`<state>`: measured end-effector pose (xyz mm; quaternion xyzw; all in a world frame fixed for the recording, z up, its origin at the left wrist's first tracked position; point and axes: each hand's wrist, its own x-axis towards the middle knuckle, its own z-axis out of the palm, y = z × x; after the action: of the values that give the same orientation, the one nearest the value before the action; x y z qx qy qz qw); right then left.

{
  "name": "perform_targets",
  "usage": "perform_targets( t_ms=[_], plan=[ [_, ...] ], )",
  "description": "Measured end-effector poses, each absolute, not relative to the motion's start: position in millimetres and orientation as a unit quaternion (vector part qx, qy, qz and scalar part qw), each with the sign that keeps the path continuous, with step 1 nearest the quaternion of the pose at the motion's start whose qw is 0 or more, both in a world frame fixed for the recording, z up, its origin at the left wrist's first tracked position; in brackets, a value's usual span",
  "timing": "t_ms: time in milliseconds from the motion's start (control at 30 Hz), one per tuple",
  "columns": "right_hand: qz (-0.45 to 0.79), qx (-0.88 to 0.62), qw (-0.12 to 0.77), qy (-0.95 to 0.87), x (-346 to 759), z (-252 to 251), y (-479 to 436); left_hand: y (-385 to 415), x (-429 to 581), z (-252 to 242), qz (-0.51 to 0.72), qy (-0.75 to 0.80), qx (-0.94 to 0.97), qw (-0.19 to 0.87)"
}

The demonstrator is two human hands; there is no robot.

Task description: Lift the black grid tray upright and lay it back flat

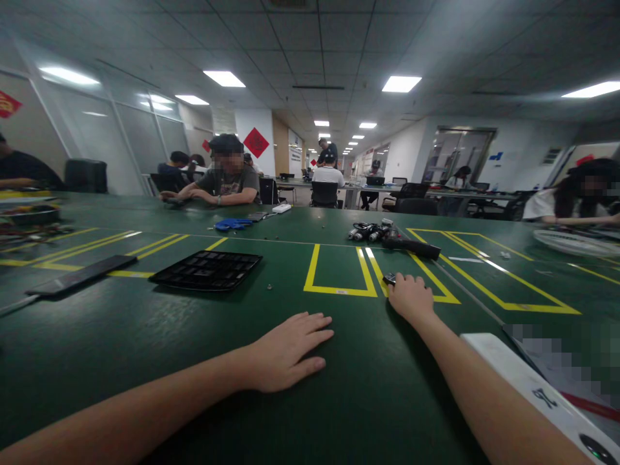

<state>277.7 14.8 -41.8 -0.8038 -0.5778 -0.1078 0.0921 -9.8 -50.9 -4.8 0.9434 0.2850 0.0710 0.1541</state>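
Observation:
My left hand (290, 352) is spread flat over the green tabletop (232, 413), fingers apart and holding nothing. Farther forward and to the right, my right hand (411, 298) curls its fingers over a small dark object (389, 278) at the edge of a yellow-taped rectangle; the hand hides most of that object, so its kind is unclear. Just beyond lies a black, handle-shaped piece (411, 247), beside a cluster of black and silver parts (369, 231). A black plastic tray (208, 270) divided into a grid rests to the left of my hands.
A long black bar (82, 278) with a pale cable lies at the left. A white device (518, 374) stands beside my right forearm. Blue material (233, 224) and a white box (281, 208) are on the far side. Several people sit around.

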Motion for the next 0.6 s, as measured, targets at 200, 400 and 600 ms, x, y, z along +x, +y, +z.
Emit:
perform_targets(
  t_ms=[200, 400, 600],
  plan=[
    [-0.112, -0.799, 0.115, -0.579, 274, -40, 15, 10, -30, -10, 0.139, 0.512, 0.846, -0.06],
    [-0.1, -0.801, 0.115, -0.579, 275, -40, 14, 42, -55, -17, 0.093, 0.56, 0.821, -0.055],
    [-0.087, -0.802, 0.108, -0.581, 276, -41, 16, 63, -92, 8, 0.358, 0.61, 0.679, 0.199]
  ],
)
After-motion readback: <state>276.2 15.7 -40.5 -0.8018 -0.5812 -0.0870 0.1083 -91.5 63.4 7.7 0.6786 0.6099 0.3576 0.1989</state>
